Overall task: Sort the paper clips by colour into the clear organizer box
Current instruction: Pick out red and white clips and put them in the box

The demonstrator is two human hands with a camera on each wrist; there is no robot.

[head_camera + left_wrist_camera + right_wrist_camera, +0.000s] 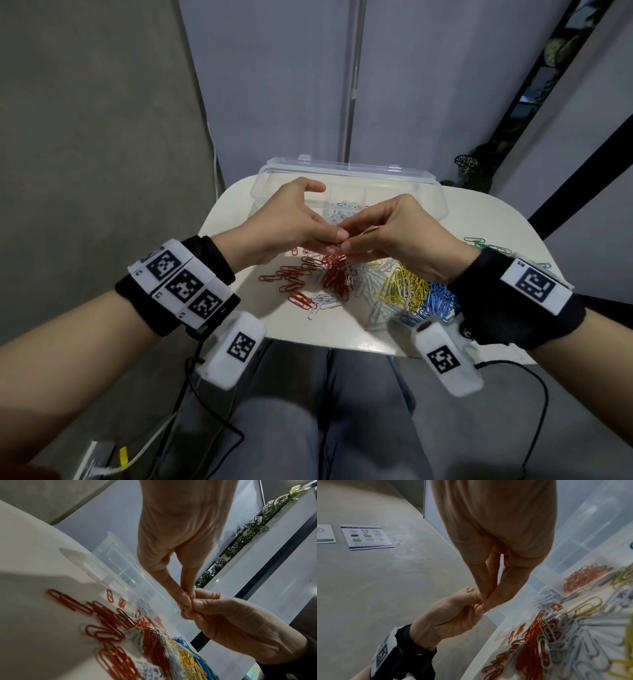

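My left hand (334,236) and right hand (349,246) meet fingertip to fingertip above the small white table (239,219). Both pinch red paper clips (480,602), mostly hidden between the fingers. In the left wrist view my left fingertips (186,599) press against the right thumb (199,602). Below them lie loose piles: red (308,274), white (370,284), yellow (407,287), blue (438,301) and green (479,241). The clear organizer box (346,169) stands open at the back, holding white clips (342,212) in one compartment and red clips (583,577) in the one beside it.
The table is narrow and its front edge (342,346) lies just above my lap. A grey wall (102,137) runs along the left. Cables (212,421) hang below the wrists. A leafy plant (476,168) stands behind the table's right corner.
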